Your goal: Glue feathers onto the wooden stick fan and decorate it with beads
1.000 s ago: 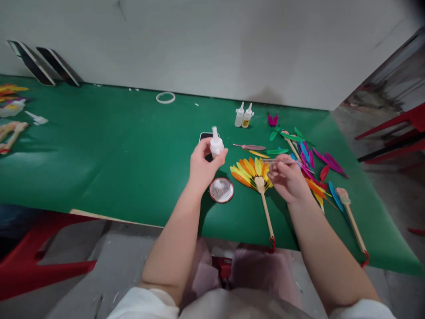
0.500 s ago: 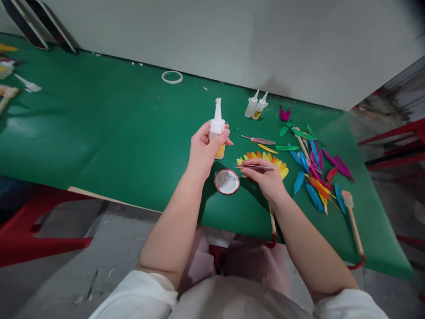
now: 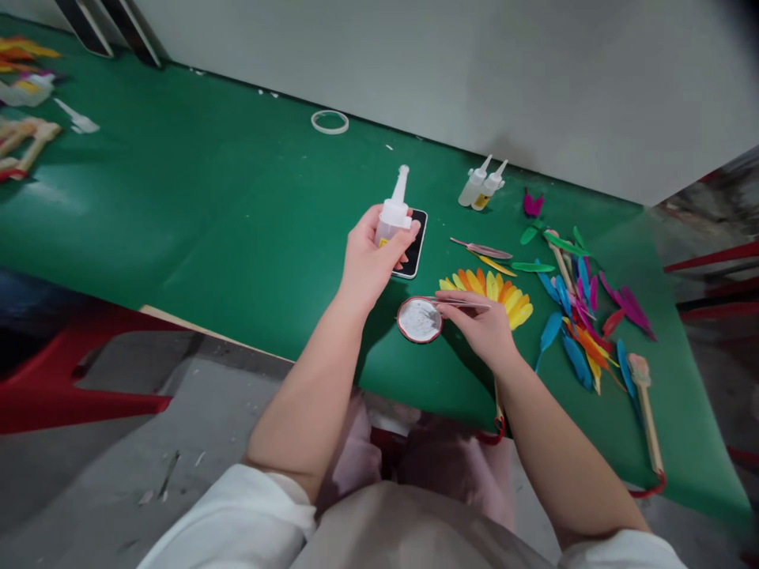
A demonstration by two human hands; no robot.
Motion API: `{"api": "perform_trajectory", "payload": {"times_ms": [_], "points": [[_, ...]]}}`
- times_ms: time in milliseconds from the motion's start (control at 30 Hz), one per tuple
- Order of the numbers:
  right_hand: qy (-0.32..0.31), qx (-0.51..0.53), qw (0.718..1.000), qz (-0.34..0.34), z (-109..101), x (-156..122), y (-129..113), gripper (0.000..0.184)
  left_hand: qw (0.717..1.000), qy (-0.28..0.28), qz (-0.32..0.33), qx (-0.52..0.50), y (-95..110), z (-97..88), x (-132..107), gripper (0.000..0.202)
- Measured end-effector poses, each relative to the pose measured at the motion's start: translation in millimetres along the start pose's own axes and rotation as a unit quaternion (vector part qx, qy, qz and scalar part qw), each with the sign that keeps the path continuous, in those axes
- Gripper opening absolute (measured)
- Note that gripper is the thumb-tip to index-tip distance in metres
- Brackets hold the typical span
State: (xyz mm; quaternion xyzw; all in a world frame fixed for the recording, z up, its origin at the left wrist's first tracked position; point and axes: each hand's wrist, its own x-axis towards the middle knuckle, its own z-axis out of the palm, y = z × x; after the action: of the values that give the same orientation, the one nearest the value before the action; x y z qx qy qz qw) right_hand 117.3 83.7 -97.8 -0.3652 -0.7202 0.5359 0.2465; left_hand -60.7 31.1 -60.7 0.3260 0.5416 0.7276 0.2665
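Note:
My left hand [image 3: 371,257] grips a translucent squeeze bottle [image 3: 392,221] with a white nozzle pointing up and a yellow label partly covered by my fingers. In my right hand [image 3: 483,328], thumb and fingers pinch thin metal tweezers [image 3: 466,302], whose tips reach the edge of a small disc. This round disc [image 3: 420,320] has a red rim and a whitish, silvery face. Behind my right hand spreads a fan of yellow and orange feathers [image 3: 515,302], partly covered by the hand. A dark phone [image 3: 417,249] with a pale edge lies behind my left fingers.
Two more bottles [image 3: 481,188] stand near the wall. Loose coloured feathers [image 3: 578,316] and a wooden-handled piece [image 3: 646,411] with a red loop lie at right. A clear ring [image 3: 330,122] rests at the back. Feathers and wooden sticks [image 3: 29,146] are at far left.
The view has shifted, so table things appear farther right. The bottle now leans slightly right, and my left hand sits farther left of the phone, exposing it. The tweezer tips have come closer to the disc.

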Motion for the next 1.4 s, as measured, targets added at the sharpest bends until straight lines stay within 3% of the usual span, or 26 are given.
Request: {"api": "perform_trajectory", "payload": {"times_ms": [200, 367, 533, 700, 1000, 1233, 1400], "points": [[-0.024, -0.048, 0.994, -0.094, 7.5, -5.2, 5.2, 0.021, 1.0, -0.011, 0.001, 0.0, 0.0, 0.5, 0.3, 0.017], [-0.016, -0.131, 0.973, -0.189, 11.5, -6.6, -1.5, 0.017, 1.0, 0.003, 0.005, -0.011, 3.3, -5.8, 3.5, 0.02], [-0.023, -0.143, 0.972, -0.187, 15.5, -9.8, -4.6, 0.014, 1.0, 0.024, 0.004, -0.006, 4.1, -9.1, 4.5, 0.023], [-0.054, -0.154, 0.958, -0.236, 11.1, -10.2, -5.7, 0.015, 1.0, 0.017, 0.002, -0.002, 4.0, -8.3, 2.8, 0.022], [-0.058, -0.184, 0.965, -0.175, -22.1, -0.9, -5.6, 0.011, 1.0, 0.003, 0.009, 0.019, 1.1, -6.6, 2.2, 0.026], [-0.081, -0.236, 0.952, -0.179, -23.6, 1.9, -5.5, 0.013, 0.994, -0.007, 0.018, 0.104, 1.5, -2.2, 0.0, 0.03], [-0.109, -0.25, 0.943, -0.19, -22.4, 0.4, -6.2, 0.012, 0.994, -0.014, 0.023, 0.108, 0.8, -0.3, -0.3, 0.027]]}}
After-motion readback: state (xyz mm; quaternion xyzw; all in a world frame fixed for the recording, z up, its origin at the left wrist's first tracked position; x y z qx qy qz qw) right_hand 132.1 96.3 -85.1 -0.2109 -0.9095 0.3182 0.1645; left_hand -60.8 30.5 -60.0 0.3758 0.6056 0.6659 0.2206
